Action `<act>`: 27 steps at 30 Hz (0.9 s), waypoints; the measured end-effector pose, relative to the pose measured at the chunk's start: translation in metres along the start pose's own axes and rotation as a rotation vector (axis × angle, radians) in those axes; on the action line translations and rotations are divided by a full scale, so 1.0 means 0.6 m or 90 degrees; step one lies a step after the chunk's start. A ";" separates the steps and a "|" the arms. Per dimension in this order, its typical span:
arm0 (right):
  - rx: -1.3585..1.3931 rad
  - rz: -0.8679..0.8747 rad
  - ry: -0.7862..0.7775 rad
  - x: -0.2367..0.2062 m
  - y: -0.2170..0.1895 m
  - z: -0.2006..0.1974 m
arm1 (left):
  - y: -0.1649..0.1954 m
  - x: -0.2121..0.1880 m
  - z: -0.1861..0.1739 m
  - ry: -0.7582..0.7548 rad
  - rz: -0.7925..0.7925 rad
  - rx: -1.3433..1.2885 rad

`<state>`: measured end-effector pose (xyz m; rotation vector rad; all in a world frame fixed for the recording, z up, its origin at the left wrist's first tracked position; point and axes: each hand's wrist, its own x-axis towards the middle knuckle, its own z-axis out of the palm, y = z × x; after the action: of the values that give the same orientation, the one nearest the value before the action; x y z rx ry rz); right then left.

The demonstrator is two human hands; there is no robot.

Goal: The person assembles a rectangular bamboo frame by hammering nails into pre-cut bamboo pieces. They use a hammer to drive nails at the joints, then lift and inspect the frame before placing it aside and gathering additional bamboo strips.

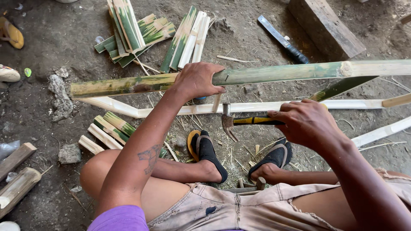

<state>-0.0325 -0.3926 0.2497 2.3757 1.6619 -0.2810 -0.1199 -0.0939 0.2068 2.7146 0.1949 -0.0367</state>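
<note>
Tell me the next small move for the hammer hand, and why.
Probably swing the hammer up to the bamboo strip. The left hand already pins the strip, while the right hand holds the hammer below it, not touching.

You see soft, even daylight, brighter toward twelve and three o'clock, with no glare. Your right hand (306,123) casts only a faint shadow on the grey dirt floor (51,38). Focus is sharp throughout; the long green split bamboo pole (265,73) bows slightly from lens distortion.
</note>
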 end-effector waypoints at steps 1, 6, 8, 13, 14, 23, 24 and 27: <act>-0.008 -0.001 -0.014 0.003 -0.005 0.000 | 0.000 0.002 0.000 -0.004 -0.004 0.005; 0.004 -0.005 0.063 0.014 -0.043 0.017 | 0.001 0.012 0.006 -0.047 -0.044 0.019; 0.048 0.041 0.056 0.013 -0.058 0.022 | 0.000 0.013 0.009 -0.021 -0.027 0.010; 0.107 0.032 0.095 0.005 -0.078 0.017 | -0.004 0.010 0.007 -0.029 -0.029 0.015; 0.099 0.024 0.107 0.004 -0.078 0.015 | -0.003 0.009 0.006 -0.026 -0.026 0.014; 0.123 0.100 0.033 -0.017 -0.062 -0.004 | -0.011 0.014 0.008 -0.061 -0.036 -0.005; 0.143 0.120 0.005 -0.024 -0.059 -0.007 | -0.015 0.015 0.006 -0.060 -0.028 -0.022; 0.268 0.135 0.031 -0.052 -0.053 -0.017 | -0.025 0.018 -0.004 -0.036 0.025 -0.034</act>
<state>-0.0725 -0.4070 0.2657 2.8569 1.4672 -0.5864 -0.1111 -0.0779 0.2023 2.6594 0.1243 -0.0963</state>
